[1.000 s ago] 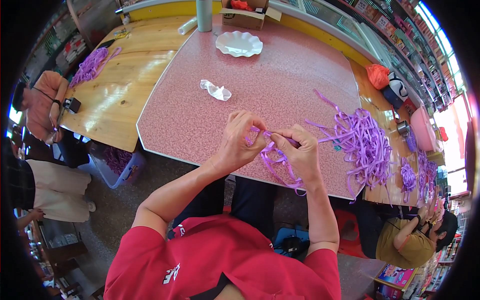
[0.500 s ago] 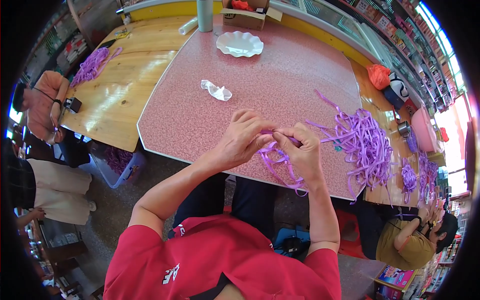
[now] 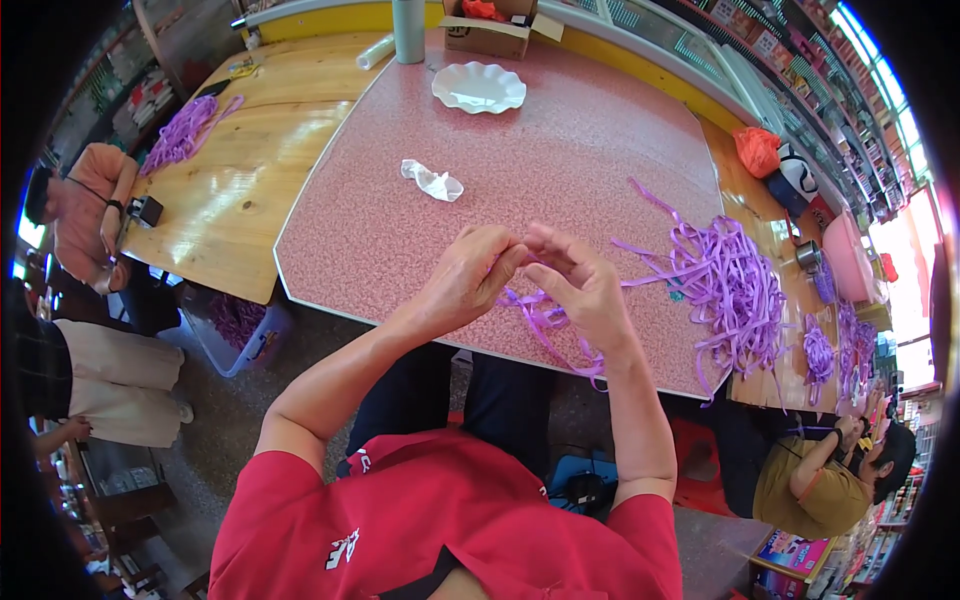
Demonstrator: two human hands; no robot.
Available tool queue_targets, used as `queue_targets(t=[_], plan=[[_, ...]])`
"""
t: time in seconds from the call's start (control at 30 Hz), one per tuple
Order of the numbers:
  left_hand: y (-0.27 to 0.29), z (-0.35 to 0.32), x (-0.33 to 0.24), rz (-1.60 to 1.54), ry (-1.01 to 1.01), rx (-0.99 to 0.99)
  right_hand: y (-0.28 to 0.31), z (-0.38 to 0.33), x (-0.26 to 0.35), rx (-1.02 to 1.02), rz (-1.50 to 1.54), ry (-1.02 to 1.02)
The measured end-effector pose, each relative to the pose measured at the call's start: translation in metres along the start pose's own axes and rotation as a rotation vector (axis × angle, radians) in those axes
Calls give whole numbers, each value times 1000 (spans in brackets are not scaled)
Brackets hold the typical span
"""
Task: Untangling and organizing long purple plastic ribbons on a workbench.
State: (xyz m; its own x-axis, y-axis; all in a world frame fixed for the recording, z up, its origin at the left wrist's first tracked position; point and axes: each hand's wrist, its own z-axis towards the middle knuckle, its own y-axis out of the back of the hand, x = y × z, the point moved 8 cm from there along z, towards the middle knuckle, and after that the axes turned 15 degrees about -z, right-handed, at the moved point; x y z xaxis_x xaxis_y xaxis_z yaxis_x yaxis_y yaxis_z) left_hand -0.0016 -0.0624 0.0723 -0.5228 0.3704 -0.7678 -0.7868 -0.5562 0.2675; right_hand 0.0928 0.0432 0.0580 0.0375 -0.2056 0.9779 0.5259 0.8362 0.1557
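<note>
Both hands are raised over the near edge of the pink speckled table (image 3: 380, 260). The fingers of my left hand (image 3: 472, 272) are closed in a pinch on a purple ribbon (image 3: 545, 318), whose loose loops hang below the hands onto the table edge. Close beside it is my right hand (image 3: 583, 290), its thumb parted from its loosely curved fingers and its fingertips near the left hand's. A strand of ribbon runs from behind the right hand toward a large tangled pile of purple ribbon (image 3: 735, 290) on the right.
A crumpled white tissue (image 3: 433, 182) and a white scalloped plate (image 3: 479, 88) lie farther back. Behind them stand a grey-green cylinder (image 3: 408, 30) and an open cardboard box (image 3: 487, 38). People sit at both sides, near wooden tables (image 3: 255, 150) with more purple ribbon (image 3: 185, 130).
My hands have shifted slightly left. The right thumb and fingers, which were pinched together at the ribbon beside the left hand, have spread apart. The left hand keeps its pinch.
</note>
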Motion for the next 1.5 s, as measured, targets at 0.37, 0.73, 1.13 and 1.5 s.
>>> queue_targets(t=[0.37, 0.73, 1.13, 1.5], plan=[[-3, -4, 37, -474, 394, -54, 2, -8, 51, -124, -731, 436], [-20, -12, 46, -605, 547, 38, 7, -16, 64, -180, -896, 646], [-18, 1, 24, -596, 391, 20, 14, -12, 63, -178, -854, 576], [-22, 3, 16, -806, 416, 37, 17, -10, 98, -100, -1000, 674]])
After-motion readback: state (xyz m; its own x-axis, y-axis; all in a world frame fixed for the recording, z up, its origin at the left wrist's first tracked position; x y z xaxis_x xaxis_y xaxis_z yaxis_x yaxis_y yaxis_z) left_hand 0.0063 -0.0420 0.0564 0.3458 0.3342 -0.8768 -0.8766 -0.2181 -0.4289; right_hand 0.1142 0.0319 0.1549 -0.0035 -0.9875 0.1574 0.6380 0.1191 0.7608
